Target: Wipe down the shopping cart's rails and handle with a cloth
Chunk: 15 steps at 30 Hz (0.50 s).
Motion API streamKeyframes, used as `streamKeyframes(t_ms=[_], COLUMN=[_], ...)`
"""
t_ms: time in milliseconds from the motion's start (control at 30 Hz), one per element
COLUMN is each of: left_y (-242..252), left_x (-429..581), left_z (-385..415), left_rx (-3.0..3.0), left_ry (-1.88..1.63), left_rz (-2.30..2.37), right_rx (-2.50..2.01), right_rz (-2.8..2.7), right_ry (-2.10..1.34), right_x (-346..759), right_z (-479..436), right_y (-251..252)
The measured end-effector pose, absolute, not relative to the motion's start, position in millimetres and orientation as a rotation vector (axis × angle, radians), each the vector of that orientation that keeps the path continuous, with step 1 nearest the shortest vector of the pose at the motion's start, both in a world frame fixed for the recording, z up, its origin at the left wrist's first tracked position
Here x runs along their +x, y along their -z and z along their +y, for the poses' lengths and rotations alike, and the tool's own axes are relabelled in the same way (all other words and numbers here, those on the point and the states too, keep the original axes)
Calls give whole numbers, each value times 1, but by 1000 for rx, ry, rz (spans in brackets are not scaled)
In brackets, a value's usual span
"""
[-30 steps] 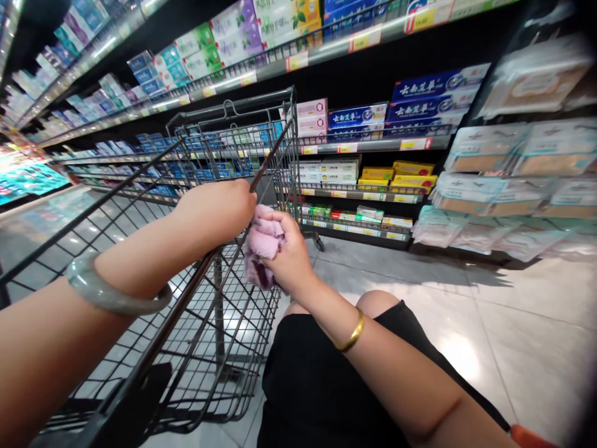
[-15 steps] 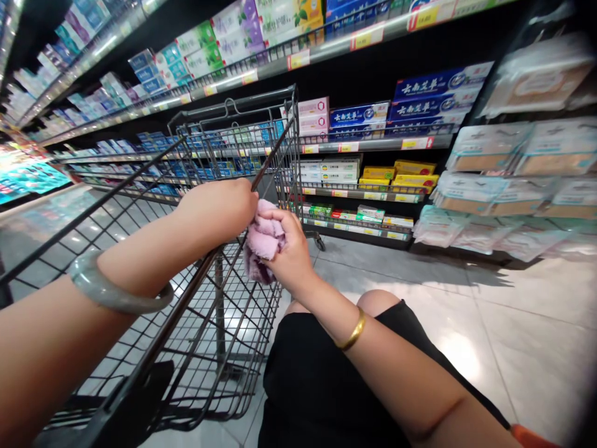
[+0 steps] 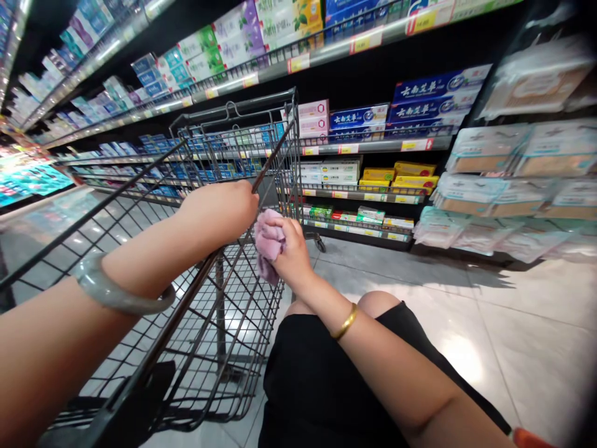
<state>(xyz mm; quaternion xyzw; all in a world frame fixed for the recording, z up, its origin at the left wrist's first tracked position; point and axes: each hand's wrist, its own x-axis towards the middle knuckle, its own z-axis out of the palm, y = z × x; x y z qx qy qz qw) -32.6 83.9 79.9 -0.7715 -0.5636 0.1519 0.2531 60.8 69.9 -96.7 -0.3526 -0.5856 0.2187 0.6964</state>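
My left hand (image 3: 219, 208) is closed over the side rail of a black wire shopping cart (image 3: 275, 157), knuckles up, its fingers mostly hidden behind the rail. Just below and to the right, my right hand (image 3: 295, 256) grips a bunched pinkish-purple cloth (image 3: 269, 239). The cloth lies against the outer wire side of the cart, and part of it hangs under my fingers. Bare wire mesh shows inside the cart's basket.
Shelves of boxed goods, such as blue boxes (image 3: 436, 90) and yellow boxes (image 3: 413, 183), run behind the cart. Packaged goods (image 3: 489, 146) hang at the right. A cart wheel (image 3: 319, 244) rests on the tiled floor (image 3: 466, 298). My knees in black clothing (image 3: 326, 373) are close beside the cart.
My right hand and the cloth have shifted slightly down and right, a little away from my left hand. My left hand keeps its place on the rail.
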Motion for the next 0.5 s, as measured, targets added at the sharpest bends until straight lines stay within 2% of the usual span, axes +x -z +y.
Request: streamKeyframes(t_ms=[100,300,500], left_y=[-78,-84,-80], left_x=[-33,-31,-32], left_z=[85,77,82], left_rx=[-2072,-2154,-2089], left_ry=[-319,-480,-323], left_rz=[-1639,-1435,-1611], right_rx=[-928,-644,-958], right_rz=[-1210,-1335,-1286], right_ry=[-581,-377,-531], right_x=[61,64,64], right_z=[78,61,86], right_y=[108,78,120])
